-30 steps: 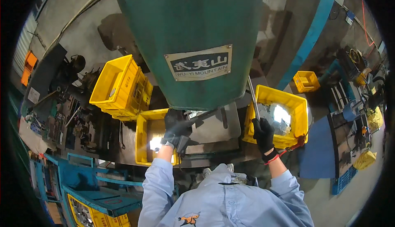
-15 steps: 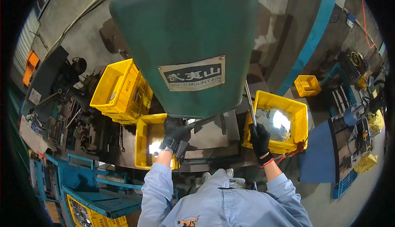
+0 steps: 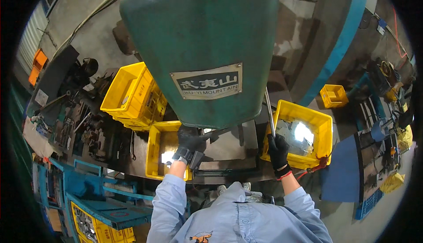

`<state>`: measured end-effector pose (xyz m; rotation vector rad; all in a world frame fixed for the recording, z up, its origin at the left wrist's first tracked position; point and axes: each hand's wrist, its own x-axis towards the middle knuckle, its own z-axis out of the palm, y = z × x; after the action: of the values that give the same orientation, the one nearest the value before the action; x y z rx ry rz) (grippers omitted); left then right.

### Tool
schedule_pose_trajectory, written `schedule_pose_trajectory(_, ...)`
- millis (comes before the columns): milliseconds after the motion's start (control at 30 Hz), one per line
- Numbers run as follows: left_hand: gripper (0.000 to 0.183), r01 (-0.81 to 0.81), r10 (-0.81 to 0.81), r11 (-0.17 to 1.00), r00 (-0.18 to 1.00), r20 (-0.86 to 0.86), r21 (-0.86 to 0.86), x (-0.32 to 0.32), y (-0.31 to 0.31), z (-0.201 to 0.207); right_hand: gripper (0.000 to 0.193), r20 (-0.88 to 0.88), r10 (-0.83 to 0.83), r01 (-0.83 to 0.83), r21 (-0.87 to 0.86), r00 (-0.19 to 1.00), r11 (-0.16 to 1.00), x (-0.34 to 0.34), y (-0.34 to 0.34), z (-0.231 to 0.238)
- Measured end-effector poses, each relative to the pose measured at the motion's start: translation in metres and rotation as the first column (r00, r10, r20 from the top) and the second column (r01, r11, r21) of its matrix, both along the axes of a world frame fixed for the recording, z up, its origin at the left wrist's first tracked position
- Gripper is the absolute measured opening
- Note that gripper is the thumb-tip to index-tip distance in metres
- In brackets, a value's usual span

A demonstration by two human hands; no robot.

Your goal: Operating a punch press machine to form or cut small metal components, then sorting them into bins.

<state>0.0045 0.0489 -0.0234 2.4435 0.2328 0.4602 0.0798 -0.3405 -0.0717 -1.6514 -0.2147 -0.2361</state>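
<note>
My right hand (image 3: 278, 151), in a black glove, is closed around the lower end of a metal lever (image 3: 269, 111) that rises along the right side of a large green machine head (image 3: 207, 31). My left hand (image 3: 190, 140), also gloved in black, reaches to the lower front edge of that head, above the inner side of a yellow bin (image 3: 152, 155). Its fingers are dark and partly hidden, so I cannot make out their grip. A dark slim bar and a small pale piece (image 3: 207, 130) show beside them, over the machine's flat bed (image 3: 231, 148).
Right of the lever, a yellow bin (image 3: 325, 133) holds shiny flat metal pieces (image 3: 296, 133). Stacked yellow bins (image 3: 132, 93) stand at the left, near a bench of dark metal parts (image 3: 94, 137). A blue metal stand (image 3: 101, 207) is at lower left. A blue-edged pillar (image 3: 337, 44) rises behind.
The whole view has shifted slightly, with the surroundings a little farther right. My right hand remains on the lever and my left hand stays by the machine head's lower edge.
</note>
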Motion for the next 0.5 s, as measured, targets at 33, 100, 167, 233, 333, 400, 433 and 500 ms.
schedule_pose_trajectory(33,0.078,0.012,-0.012,1.000,1.000,-0.016,0.001,0.003,-0.002,0.002,0.018,0.013,-0.010,0.010,-0.019,1.000,1.000,0.001,-0.002,-0.002)
schedule_pose_trajectory(100,0.077,0.067,-0.070,0.994,0.997,-0.033,-0.086,0.002,0.002,-0.001,0.018,0.126,-0.022,0.039,-0.137,0.992,0.990,0.005,0.000,-0.003)
schedule_pose_trajectory(167,0.077,0.058,-0.055,0.990,0.998,-0.026,0.126,-0.011,0.026,-0.019,0.019,0.147,0.014,0.010,-0.158,0.989,0.987,0.004,0.015,0.005)
schedule_pose_trajectory(233,0.077,0.034,-0.019,0.980,0.997,-0.078,0.195,-0.013,0.018,-0.011,0.020,0.165,0.009,0.019,-0.163,0.986,0.987,0.003,0.013,0.006)
schedule_pose_trajectory(333,0.074,-0.020,0.019,1.000,0.996,-0.085,-0.007,-0.005,-0.025,0.049,0.021,0.210,-0.021,0.058,-0.175,0.977,0.983,0.002,-0.004,0.004)
schedule_pose_trajectory(400,0.067,-0.037,0.029,0.998,0.990,0.141,0.052,-0.007,-0.020,0.036,0.020,0.146,0.005,0.016,-0.148,0.989,0.989,-0.002,-0.005,0.006)
schedule_pose_trajectory(433,0.066,-0.063,0.030,0.990,0.969,0.245,0.126,-0.008,-0.017,0.032,0.020,0.107,0.019,-0.005,-0.128,0.994,0.992,-0.004,-0.003,0.008)
schedule_pose_trajectory(500,0.067,-0.145,-0.036,0.903,0.913,0.407,0.405,-0.007,-0.009,0.032,0.019,0.001,0.037,-0.037,-0.062,0.999,0.997,-0.009,-0.002,0.015)
